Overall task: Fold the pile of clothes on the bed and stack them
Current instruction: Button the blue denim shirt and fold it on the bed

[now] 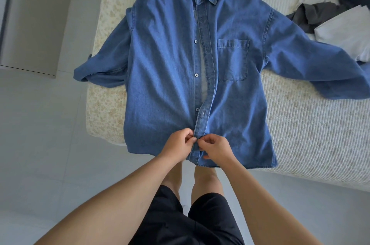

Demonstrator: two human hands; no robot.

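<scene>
Head view: the shirt point(174, 68) lies face up across the bed's point(312, 124) near corner, hem hanging over the near edge. The left hand point(178, 144) and right hand point(216, 147) each pinch the placket just above the hem, apparently closing the lowest button. This looks like preparation before folding; next the front needs smoothing. The left sleeve overhangs the bed's left edge. The pile point(328, 12) crowds the far right, leaving little room there.
</scene>
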